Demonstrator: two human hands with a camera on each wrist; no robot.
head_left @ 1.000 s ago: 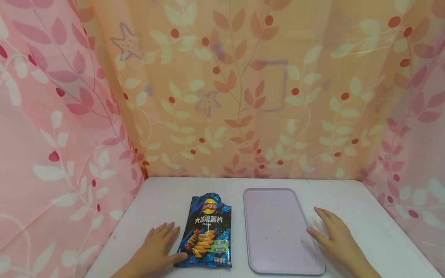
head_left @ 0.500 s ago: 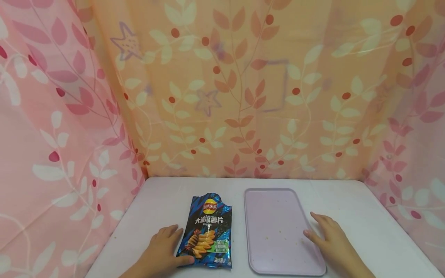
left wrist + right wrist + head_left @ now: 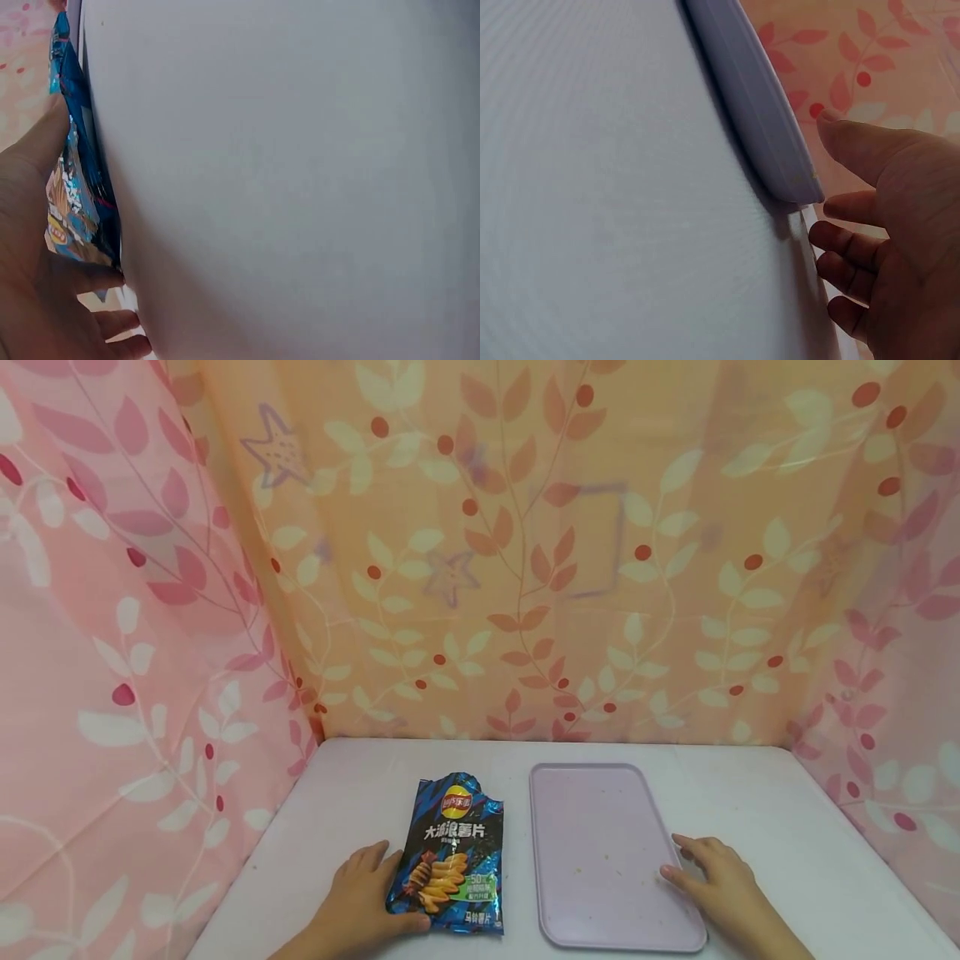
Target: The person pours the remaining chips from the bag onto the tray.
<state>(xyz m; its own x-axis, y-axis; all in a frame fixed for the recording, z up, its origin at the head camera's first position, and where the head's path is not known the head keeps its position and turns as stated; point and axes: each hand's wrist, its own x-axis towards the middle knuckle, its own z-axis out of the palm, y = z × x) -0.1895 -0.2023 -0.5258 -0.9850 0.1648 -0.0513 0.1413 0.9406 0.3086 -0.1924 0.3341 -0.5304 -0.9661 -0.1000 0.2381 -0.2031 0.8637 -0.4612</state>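
Note:
A blue-and-black potato chip bag lies face up on the white table, its top edge torn and uneven. My left hand is at the bag's lower left, with the thumb laid over the lower corner and the other fingers along the left edge. In the left wrist view the bag shows between thumb and index finger. To the right lies a flat lilac tray with a few crumbs. My right hand is beside its right rim, thumb over the edge, fingers loosely bent. In the right wrist view the fingers look apart from the tray.
The white table reaches back to a patterned orange curtain. Pink leaf-print curtains stand at the left and right sides. A narrow strip of table separates bag and tray.
My left hand has moved right, its thumb farther over the bag's corner. My right hand has lowered slightly and its fingers are more bent. Bag and tray keep their places.

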